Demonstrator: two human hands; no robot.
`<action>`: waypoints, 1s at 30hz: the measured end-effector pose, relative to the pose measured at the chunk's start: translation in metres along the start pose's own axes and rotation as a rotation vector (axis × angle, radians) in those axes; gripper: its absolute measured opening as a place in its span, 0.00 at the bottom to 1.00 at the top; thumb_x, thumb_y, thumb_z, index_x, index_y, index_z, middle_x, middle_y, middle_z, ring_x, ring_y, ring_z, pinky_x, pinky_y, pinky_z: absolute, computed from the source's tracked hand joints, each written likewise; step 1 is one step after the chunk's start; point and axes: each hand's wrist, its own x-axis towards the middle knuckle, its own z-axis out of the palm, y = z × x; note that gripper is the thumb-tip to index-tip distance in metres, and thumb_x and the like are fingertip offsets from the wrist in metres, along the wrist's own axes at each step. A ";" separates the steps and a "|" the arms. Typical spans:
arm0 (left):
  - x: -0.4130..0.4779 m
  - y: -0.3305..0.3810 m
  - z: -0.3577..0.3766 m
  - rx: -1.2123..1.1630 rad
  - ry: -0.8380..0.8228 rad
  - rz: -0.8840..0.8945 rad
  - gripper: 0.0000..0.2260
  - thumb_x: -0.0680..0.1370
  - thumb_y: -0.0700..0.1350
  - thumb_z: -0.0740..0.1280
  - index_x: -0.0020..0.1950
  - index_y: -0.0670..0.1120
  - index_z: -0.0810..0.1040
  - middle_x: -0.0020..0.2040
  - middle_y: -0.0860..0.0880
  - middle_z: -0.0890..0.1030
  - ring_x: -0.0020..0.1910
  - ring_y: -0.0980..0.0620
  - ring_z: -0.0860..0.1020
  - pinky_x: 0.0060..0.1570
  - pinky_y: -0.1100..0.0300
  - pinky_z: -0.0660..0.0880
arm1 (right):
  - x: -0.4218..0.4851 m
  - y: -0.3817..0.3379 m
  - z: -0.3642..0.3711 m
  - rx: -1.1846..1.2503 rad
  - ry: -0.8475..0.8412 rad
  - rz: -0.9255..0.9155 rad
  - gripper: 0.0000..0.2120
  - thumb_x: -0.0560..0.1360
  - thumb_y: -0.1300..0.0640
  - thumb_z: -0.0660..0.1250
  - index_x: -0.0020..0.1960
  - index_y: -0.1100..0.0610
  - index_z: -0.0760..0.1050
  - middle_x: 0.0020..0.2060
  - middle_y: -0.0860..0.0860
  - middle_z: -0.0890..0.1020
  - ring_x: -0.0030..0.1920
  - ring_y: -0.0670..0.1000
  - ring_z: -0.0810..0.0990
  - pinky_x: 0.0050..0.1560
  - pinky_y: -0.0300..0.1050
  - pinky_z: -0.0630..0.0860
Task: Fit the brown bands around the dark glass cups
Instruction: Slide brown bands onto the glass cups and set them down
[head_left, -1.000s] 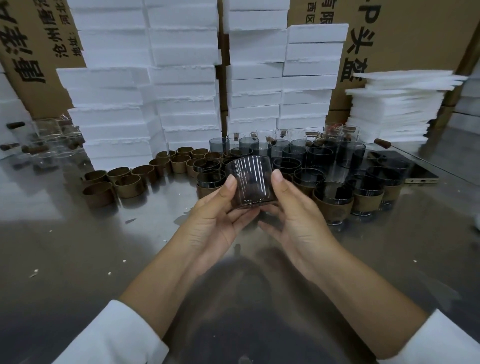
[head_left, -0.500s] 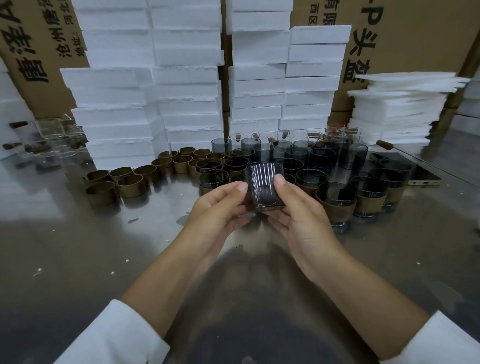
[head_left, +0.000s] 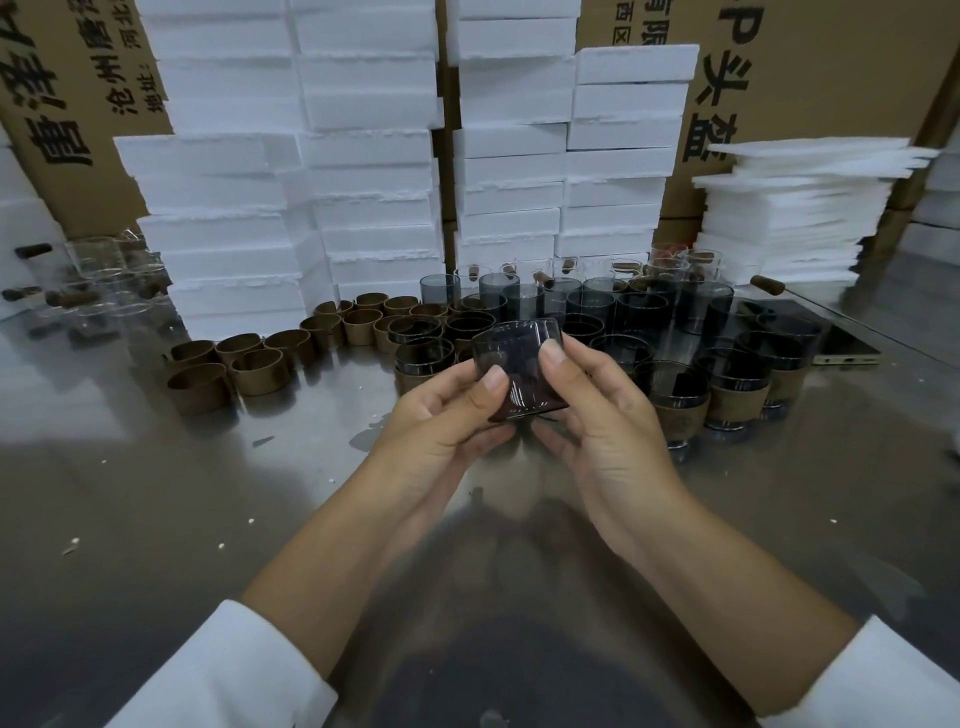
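A dark glass cup (head_left: 519, 364) is held above the metal table (head_left: 156, 493), just in front of the crowd of cups, and both hands are clamped on it. The left hand (head_left: 441, 421) is curled round its near side with the thumb pressed on the wall. The right hand (head_left: 597, 415) is wrapped round the other side, with the thumb laid high near the rim. The cup is tilted with its mouth turned up and away, presumably so that the base end is offered to the fingers, where a band would be slid on. A brownish tint is seen at its lower edge, but whether a band is already on it cannot be told.

The loose brown bands (head_left: 249, 364) are lined up to the left, and the banded cups (head_left: 732, 387) are mostly grouped to the right, so finished work appears to be kept apart from supply. The bare dark cups (head_left: 597, 304) are packed rim to rim behind. Open table is left only toward the body and to the left front. Behind and to the right the glass is close, so a careful, straight lowering is judged to be needed for any setting down. The back is closed off by the white foam blocks (head_left: 363, 156)
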 end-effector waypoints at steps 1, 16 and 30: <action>0.000 0.000 -0.001 0.001 -0.009 -0.001 0.27 0.66 0.51 0.70 0.63 0.41 0.77 0.59 0.39 0.81 0.58 0.44 0.79 0.58 0.57 0.77 | 0.001 -0.001 -0.001 0.016 0.003 0.019 0.28 0.56 0.43 0.73 0.54 0.50 0.79 0.45 0.46 0.86 0.44 0.43 0.84 0.43 0.35 0.78; 0.004 -0.003 -0.005 0.090 0.118 0.064 0.29 0.63 0.52 0.73 0.62 0.41 0.78 0.54 0.43 0.84 0.54 0.48 0.82 0.49 0.60 0.79 | 0.001 0.004 0.000 -0.153 -0.031 0.048 0.28 0.62 0.37 0.67 0.56 0.52 0.80 0.48 0.49 0.86 0.51 0.48 0.84 0.53 0.43 0.76; 0.001 0.003 -0.006 -0.003 0.016 0.003 0.29 0.66 0.54 0.71 0.64 0.44 0.76 0.56 0.41 0.83 0.54 0.44 0.82 0.50 0.59 0.80 | 0.006 0.004 -0.009 -0.048 -0.049 0.143 0.15 0.64 0.45 0.70 0.50 0.48 0.80 0.43 0.47 0.85 0.41 0.43 0.83 0.47 0.41 0.74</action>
